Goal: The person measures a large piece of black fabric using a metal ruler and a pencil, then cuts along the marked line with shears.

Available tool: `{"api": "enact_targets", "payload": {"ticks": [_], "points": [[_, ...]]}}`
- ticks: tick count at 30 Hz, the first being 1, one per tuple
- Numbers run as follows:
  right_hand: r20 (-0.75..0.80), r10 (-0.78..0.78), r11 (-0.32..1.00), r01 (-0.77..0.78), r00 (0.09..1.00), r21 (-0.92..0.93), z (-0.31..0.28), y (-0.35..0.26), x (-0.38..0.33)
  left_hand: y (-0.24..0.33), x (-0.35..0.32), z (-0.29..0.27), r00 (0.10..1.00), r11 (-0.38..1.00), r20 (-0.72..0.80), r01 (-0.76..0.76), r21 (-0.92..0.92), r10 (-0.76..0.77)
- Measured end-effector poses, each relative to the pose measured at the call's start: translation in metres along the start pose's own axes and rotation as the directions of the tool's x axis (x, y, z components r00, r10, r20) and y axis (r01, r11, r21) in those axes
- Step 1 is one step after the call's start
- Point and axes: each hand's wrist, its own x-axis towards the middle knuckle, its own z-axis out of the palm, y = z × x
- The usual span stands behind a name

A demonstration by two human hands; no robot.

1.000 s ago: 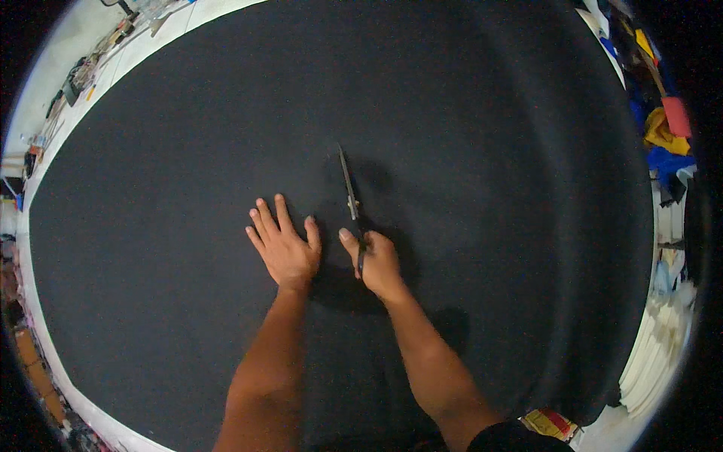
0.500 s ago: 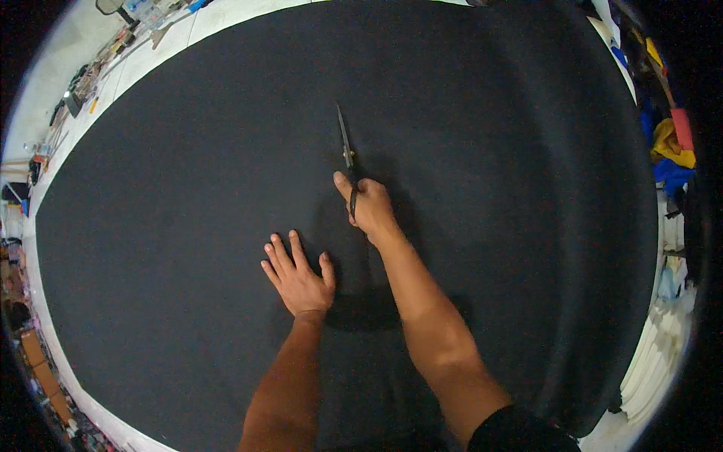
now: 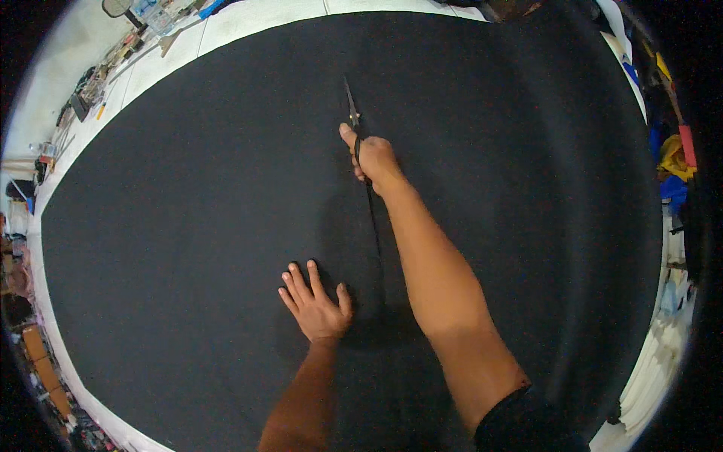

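A large sheet of black fabric (image 3: pixel 188 226) covers most of the view. My right hand (image 3: pixel 379 160) is wrapped round the handles of a pair of scissors (image 3: pixel 352 105), whose blades point toward the far side. A dark slit in the fabric runs back from the scissors toward me, passing to the left of my right forearm. Lower down and to the left, my left hand (image 3: pixel 320 310) lies flat on the fabric with its fingers spread, holding nothing.
White surface (image 3: pixel 263 16) shows round the fabric's edge. Tools and small items lie along the far left rim. At the right rim are a yellow and blue bundle (image 3: pixel 674 166) and pale folded cloth (image 3: pixel 651 369). Soft ridges run down the fabric's right side.
My right hand has moved farther away with the scissors, and the slit behind them shows longer. My left hand stays flat on the fabric; the whole view has shifted slightly.
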Motion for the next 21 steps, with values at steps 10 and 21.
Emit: {"api": "enact_targets", "payload": {"ticks": [10,21], "points": [[0.011,0.004,1.0,-0.004,1.0,0.01,0.006,0.0,0.015,-0.002,0.002,-0.002,0.999,1.0,0.031,0.012,0.027,-0.013],[0.039,-0.005,0.998,0.003,0.999,0.06,0.02,-0.078,0.129,-0.007,-0.002,-0.001,0.999,1.0,0.044,-0.024,0.004,0.023]]}}
